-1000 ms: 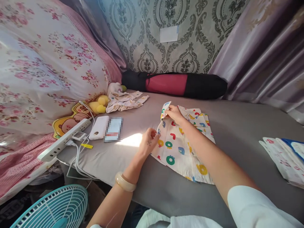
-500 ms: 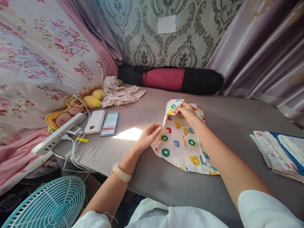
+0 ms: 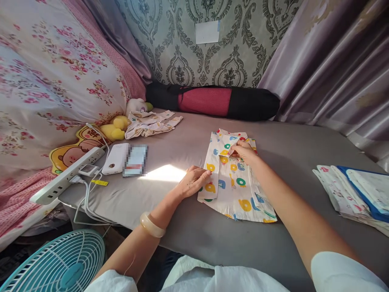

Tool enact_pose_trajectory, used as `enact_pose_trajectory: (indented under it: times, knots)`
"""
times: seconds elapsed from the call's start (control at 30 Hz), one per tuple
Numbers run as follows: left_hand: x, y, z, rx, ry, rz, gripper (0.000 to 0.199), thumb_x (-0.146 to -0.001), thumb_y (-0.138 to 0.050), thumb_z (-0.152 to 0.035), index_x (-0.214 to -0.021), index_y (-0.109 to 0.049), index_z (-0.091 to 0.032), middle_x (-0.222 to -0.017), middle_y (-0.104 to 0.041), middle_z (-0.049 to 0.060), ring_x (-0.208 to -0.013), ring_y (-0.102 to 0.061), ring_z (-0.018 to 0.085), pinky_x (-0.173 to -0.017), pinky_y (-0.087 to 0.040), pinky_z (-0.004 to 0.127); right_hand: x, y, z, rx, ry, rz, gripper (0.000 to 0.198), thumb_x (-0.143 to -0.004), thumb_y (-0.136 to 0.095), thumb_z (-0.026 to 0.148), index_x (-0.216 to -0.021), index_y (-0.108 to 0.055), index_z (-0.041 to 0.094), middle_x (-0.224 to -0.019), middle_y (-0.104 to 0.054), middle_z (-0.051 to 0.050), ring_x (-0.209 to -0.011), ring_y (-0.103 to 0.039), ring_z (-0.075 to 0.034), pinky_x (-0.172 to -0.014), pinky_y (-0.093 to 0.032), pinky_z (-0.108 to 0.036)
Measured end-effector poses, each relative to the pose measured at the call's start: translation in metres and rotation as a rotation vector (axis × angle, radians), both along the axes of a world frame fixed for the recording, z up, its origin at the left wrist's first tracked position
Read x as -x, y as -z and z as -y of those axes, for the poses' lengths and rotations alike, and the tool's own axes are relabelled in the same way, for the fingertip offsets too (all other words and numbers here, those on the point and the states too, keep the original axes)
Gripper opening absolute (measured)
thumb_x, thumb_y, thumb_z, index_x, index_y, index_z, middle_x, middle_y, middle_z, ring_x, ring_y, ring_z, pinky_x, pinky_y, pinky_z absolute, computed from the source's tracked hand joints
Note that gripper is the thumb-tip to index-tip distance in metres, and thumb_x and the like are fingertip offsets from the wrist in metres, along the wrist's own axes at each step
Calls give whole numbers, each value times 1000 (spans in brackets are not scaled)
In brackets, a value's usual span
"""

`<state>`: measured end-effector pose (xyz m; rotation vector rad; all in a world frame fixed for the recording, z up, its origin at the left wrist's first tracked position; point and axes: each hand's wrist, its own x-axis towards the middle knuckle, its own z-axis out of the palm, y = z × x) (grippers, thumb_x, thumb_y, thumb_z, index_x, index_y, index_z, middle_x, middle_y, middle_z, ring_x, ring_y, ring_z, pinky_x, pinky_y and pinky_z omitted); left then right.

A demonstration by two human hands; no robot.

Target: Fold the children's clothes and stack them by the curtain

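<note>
Garment lay mid-frame, right hand pinching its fold, left hand outstretched along its side, seemingly steadying it.

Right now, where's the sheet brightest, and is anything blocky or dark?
Head view: a bright patch glares on the sheet, beside the left hand; head view: square blocks blur the phone; head view: deep shadow lies around the fan, while the cloth looks clear.

The printed cloth now has its left side folded inward. The left grip lies flatter there; the right grip has lowered a corner.
</note>
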<state>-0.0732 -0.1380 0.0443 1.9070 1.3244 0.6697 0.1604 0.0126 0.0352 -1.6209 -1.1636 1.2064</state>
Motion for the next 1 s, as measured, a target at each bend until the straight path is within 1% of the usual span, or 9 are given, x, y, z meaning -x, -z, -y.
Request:
enact_pose_trajectory:
  times: [0.13,0.23,0.3,0.43,0.5,0.57,0.73,0.87,1.0]
  knots:
    - [-2,1,-12,-69,48,-61,51,-96,-36,-55,-94,-73,-19,-84,-70,6,-89,-61,22,-90,-48,34,2,2,-3,48,35,81,12,-72,-65,14,-67,-55,17,-56,-61,2,-48,-59,-10,-48,-50,-19]
    - [-6,0,-34,-122,2,-127,39,-95,-40,-42,-103,-72,-21,-97,-73,6,-91,-62,21,-89,-48,33,7,5,-5,24,77,149,17,-74,-70,26,-72,-54,20,-56,-60,3,-49,-58,-12,-46,-48,-21]
    - [-10,2,-55,-154,-47,-192,34,-94,-41,-33,-107,-71,-22,-103,-73,5,-95,-62,22,-91,-48,33,9,10,-6,-20,103,260,22,-72,-73,31,-78,-55,21,-63,-64,1,-58,-63,-16,-52,-50,-24]
    - [-21,11,-98,-198,-105,-326,34,-92,-42,-24,-117,-66,-22,-116,-70,5,-110,-58,25,-96,-45,38,13,18,-5,-87,126,537,34,-71,-74,37,-95,-57,21,-96,-71,-8,-90,-68,-24,-74,-53,-33]
    - [-26,16,-115,-206,-119,-369,36,-93,-42,-23,-120,-64,-23,-123,-67,5,-118,-53,27,-99,-44,41,14,20,-2,-106,116,609,39,-74,-71,39,-105,-56,20,-108,-69,-11,-100,-66,-27,-81,-52,-34]
    - [-30,21,-125,-212,-119,-402,37,-93,-41,-24,-122,-63,-25,-130,-64,4,-122,-50,28,-99,-43,42,16,20,4,-119,106,647,40,-78,-67,38,-112,-55,19,-113,-68,-12,-105,-65,-28,-84,-50,-35]
    - [-34,31,-136,-261,-43,-476,38,-95,-36,-28,-126,-59,-28,-141,-57,1,-127,-46,27,-100,-42,44,23,20,18,-170,98,701,41,-85,-59,32,-123,-50,18,-120,-67,-12,-109,-63,-29,-84,-49,-37]
    - [-34,35,-146,-290,-19,-517,42,-97,-33,-33,-134,-52,-31,-148,-50,-1,-132,-42,27,-103,-40,46,25,22,21,-186,98,702,39,-86,-59,31,-123,-50,20,-124,-66,-11,-113,-61,-29,-84,-49,-37]
    - [-36,34,-162,-251,14,-564,46,-99,-29,-38,-141,-45,-33,-154,-43,-1,-140,-34,28,-109,-35,49,24,23,20,-189,95,678,38,-87,-59,31,-122,-50,21,-122,-67,-10,-113,-62,-28,-84,-49,-36]
